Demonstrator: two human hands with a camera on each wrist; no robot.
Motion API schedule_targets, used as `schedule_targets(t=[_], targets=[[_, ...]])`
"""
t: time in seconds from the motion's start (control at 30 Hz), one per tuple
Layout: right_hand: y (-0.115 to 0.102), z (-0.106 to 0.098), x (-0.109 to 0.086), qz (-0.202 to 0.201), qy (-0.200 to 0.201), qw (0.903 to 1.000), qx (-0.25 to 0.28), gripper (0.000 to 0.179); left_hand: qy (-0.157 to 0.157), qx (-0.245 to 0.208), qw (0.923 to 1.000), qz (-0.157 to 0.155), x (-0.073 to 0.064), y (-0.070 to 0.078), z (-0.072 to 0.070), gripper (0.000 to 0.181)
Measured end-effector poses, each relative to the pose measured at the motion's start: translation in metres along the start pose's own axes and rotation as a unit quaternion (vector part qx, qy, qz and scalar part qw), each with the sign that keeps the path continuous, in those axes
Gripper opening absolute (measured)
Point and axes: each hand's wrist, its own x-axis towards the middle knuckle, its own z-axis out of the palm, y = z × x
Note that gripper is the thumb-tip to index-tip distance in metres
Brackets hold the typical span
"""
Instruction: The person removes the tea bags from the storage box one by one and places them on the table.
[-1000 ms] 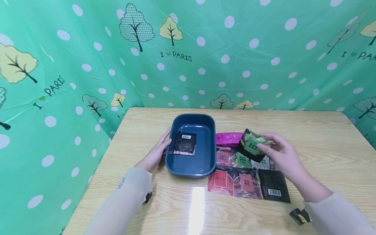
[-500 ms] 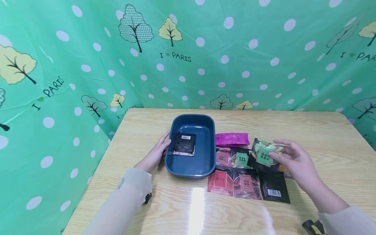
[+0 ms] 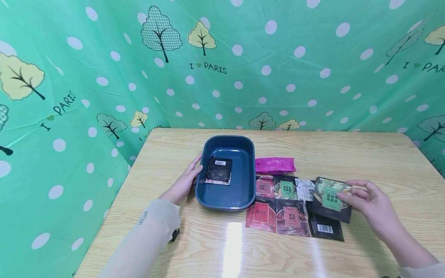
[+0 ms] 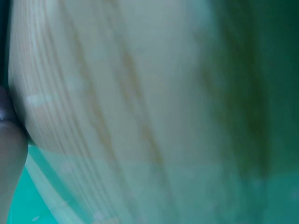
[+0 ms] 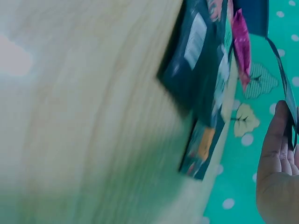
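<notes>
My right hand [image 3: 370, 199] pinches a black tea sachet with a green label [image 3: 332, 199] between thumb and fingers. It is raised over the right end of the laid-out sachets and partly covers a black sachet with a barcode [image 3: 325, 228]. In the right wrist view the held sachet [image 5: 288, 100] shows edge-on by the fingers. Against the left wall of a dark blue bin [image 3: 226, 204], my left hand [image 3: 184, 180] rests with its fingers along the outside and the thumb at the rim. A black sachet, barcode up [image 3: 219, 170], lies inside the bin.
Sachets lie in two rows right of the bin, among them a red one [image 3: 261, 214], a dark red one [image 3: 292, 220] and a green-labelled one [image 3: 286, 188]. A magenta packet [image 3: 275, 165] lies behind them. A green patterned curtain [image 3: 278, 77] hangs behind the wooden table [image 3: 194, 243].
My right hand has moved right and toward me with the green-labelled sachet, uncovering the magenta packet's right end and a whitish sachet. The left hand and the bin have stayed in place.
</notes>
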Motion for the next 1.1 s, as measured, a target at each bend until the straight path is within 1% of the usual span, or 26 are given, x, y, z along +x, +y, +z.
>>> schedule_targets(t=[0.07,0.23,0.33,0.37,0.4,0.47,0.57,0.63,0.77,0.83,1.03,1.1], targets=[[0.006,-0.005,-0.002,0.003,0.0,1.0,-0.005,0.034,0.0,0.001,1.0,0.0,0.0,0.0,0.0,0.055],[0.021,-0.017,-0.004,0.009,-0.003,0.9992,-0.039,0.031,0.001,0.0,1.0,-0.001,0.0,0.001,0.0,0.055],[0.027,-0.023,-0.006,0.035,-0.012,0.9968,-0.071,0.028,-0.001,0.002,1.0,0.0,0.001,0.0,0.0,0.055],[0.029,-0.025,-0.006,0.045,-0.016,0.9952,-0.085,0.029,-0.001,0.003,1.0,0.001,0.001,0.0,0.0,0.055],[0.031,-0.027,-0.007,0.056,-0.021,0.9934,-0.098,0.032,-0.002,0.004,1.0,0.002,0.001,-0.001,0.0,0.055],[0.034,-0.031,-0.007,0.073,-0.037,0.9891,-0.123,0.046,-0.003,0.006,1.0,0.004,0.001,-0.001,-0.001,0.055],[0.04,-0.035,-0.007,0.086,-0.055,0.984,-0.146,0.061,-0.002,0.003,1.0,0.003,0.001,-0.001,-0.001,0.055],[0.044,-0.038,-0.006,0.091,-0.069,0.9817,-0.152,0.066,-0.001,0.001,1.0,0.003,0.001,-0.001,-0.001,0.055],[0.051,-0.041,-0.005,0.104,-0.086,0.9771,-0.165,0.068,-0.001,0.001,1.0,0.003,0.001,-0.001,-0.001,0.055],[0.054,-0.042,-0.004,0.109,-0.09,0.9765,-0.163,0.067,-0.002,0.0,1.0,0.002,0.001,-0.001,-0.001,0.055],[0.061,-0.039,-0.007,0.101,-0.086,0.9813,-0.139,0.054,-0.003,-0.002,1.0,0.003,0.001,-0.002,0.0,0.055],[0.062,-0.038,-0.006,0.101,-0.083,0.9813,-0.141,0.056,-0.002,-0.002,1.0,0.004,0.001,-0.002,0.0,0.055]])
